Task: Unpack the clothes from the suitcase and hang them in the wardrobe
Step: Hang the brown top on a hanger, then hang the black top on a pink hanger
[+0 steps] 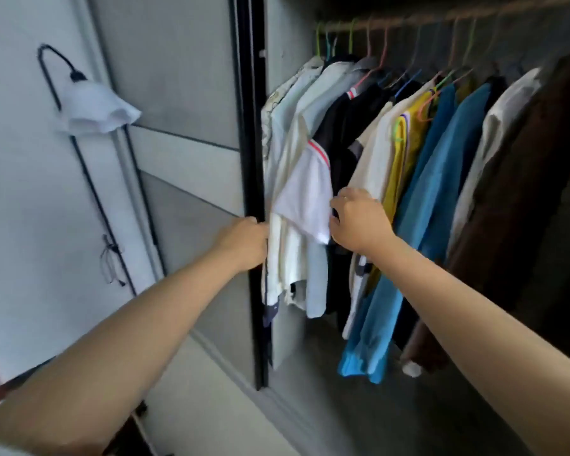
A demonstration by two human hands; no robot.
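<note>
Both hands work below the wardrobe rail [408,23]: left hand [244,243] curls on the pale shirts [283,179] nearest the door edge [254,192], right hand [359,222] pinches the white sleeve [305,199] beside them; best to ease garments apart gently, hangers seated.

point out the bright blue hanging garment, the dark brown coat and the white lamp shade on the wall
bright blue hanging garment [431,192]: head view, mid front panel
dark brown coat [520,199]: head view, middle of its body
white lamp shade [93,108]: head view, centre of the shade
</note>
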